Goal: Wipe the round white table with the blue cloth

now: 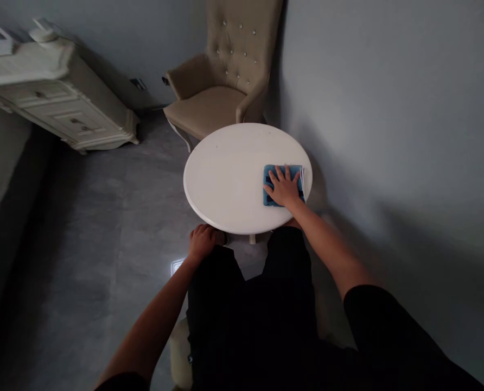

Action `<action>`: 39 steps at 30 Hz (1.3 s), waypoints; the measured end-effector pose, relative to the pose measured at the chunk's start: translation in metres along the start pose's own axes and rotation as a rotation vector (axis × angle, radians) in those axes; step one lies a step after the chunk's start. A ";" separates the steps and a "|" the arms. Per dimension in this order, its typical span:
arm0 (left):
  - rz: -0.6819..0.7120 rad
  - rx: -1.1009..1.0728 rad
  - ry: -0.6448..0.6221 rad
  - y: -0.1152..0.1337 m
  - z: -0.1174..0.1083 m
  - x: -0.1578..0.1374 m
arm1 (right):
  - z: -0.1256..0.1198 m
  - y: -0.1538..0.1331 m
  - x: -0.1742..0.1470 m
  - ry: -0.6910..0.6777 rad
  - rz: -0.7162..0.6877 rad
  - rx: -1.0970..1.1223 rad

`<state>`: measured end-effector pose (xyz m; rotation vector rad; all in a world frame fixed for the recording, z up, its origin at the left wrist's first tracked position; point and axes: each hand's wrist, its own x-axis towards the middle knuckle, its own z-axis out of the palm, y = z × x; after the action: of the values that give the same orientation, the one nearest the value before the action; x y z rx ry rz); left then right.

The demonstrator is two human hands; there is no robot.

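My right hand (283, 187) lies flat with its fingers spread on a folded blue cloth (268, 200). Dark patches mark the cloth, and white layers show along its right edge. It rests on the right side of a white oval table (229, 174), and my palm covers its middle. On my left knee, just off the table's front edge, sits my left hand (202, 240). Its fingers lie over the knee with nothing visible in them.
A beige tufted armchair (209, 108) stands behind the table. Further left is a whitish carved cabinet (83, 103) with drawers. A grey wall (388, 108) rises close on the right. Near my left forearm, a small bright object (177, 266) shows beside my leg.
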<state>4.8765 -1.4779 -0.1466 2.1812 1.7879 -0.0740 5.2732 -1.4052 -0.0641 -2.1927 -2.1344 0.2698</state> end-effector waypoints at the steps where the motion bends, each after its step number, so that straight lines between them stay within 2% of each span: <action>1: 0.000 0.007 0.002 -0.004 0.002 0.001 | 0.003 0.001 -0.005 0.029 0.011 -0.010; 8: -0.045 0.045 -0.040 -0.023 0.000 0.013 | 0.015 -0.001 -0.039 0.014 0.129 0.011; 12: 0.028 0.075 -0.136 -0.038 -0.007 0.023 | 0.022 0.000 -0.051 0.025 0.100 -0.020; 15: 0.021 0.060 -0.234 -0.052 -0.010 0.039 | 0.021 0.012 -0.038 0.023 0.055 -0.057; 17: -0.036 0.031 -0.296 -0.059 -0.011 0.053 | 0.016 0.027 -0.013 0.026 0.032 -0.074; 19: -0.101 0.011 -0.345 -0.065 -0.012 0.066 | 0.010 0.046 0.026 0.024 0.034 -0.080; 23: -0.171 0.014 -0.386 -0.072 -0.009 0.083 | 0.000 0.093 0.131 0.029 0.075 -0.074; 27: -0.266 0.020 -0.343 -0.078 -0.002 0.089 | -0.001 0.130 0.233 0.052 0.032 -0.051; 29: -0.311 0.015 -0.329 -0.079 -0.001 0.090 | 0.000 0.138 0.268 0.038 0.022 -0.042; 31: -0.337 -0.012 -0.330 -0.079 -0.003 0.091 | 0.001 0.139 0.285 0.012 0.048 -0.045; 33: -0.354 -0.052 -0.336 -0.076 -0.006 0.091 | 0.001 0.134 0.284 -0.001 0.092 -0.050; 35: -0.368 -0.083 -0.331 -0.073 -0.011 0.090 | 0.002 0.127 0.268 0.008 0.122 -0.037; 39: -0.340 -0.108 -0.300 -0.066 -0.015 0.083 | 0.006 0.102 0.195 0.041 0.109 -0.015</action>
<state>4.8288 -1.3842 -0.1658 1.6718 1.9121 -0.3535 5.3767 -1.2144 -0.1022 -2.3059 -2.0066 0.2141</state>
